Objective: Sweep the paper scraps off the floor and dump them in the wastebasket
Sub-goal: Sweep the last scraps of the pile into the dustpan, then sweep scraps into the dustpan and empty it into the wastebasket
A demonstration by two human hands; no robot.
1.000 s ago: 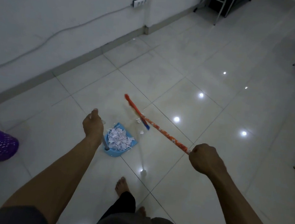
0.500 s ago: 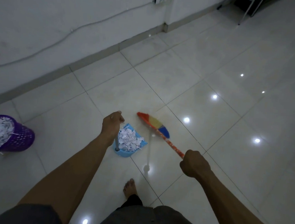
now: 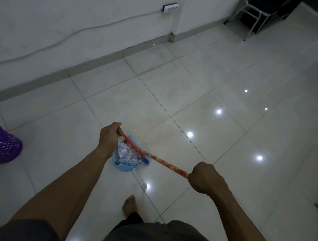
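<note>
- Left hand [image 3: 108,138]: clenched round the upright grey handle [image 3: 116,153] of the dustpan.
- Right hand [image 3: 204,178]: fist grasping the red broom handle [image 3: 162,161], at 4 o'clock of the left hand.
- Broom head [image 3: 136,148]: lay across the dustpan, over its load.
- Dustpan [image 3: 124,167]: blue, heaped with white paper scraps [image 3: 126,155].
- Bare foot [image 3: 130,205]: on the tiled floor [image 3: 228,145], at 6 o'clock of the dustpan.
- Wastebasket [image 3: 3,148]: purple, well apart at 9 o'clock, holding shredded paper.
- Power strip [image 3: 170,7]: on the wall, 12 o'clock.

Plain indoor room, glossy tiled floor [image 3: 234,73], white wall [image 3: 68,8], power strip [image 3: 170,7], metal chair legs [image 3: 253,19]
</note>
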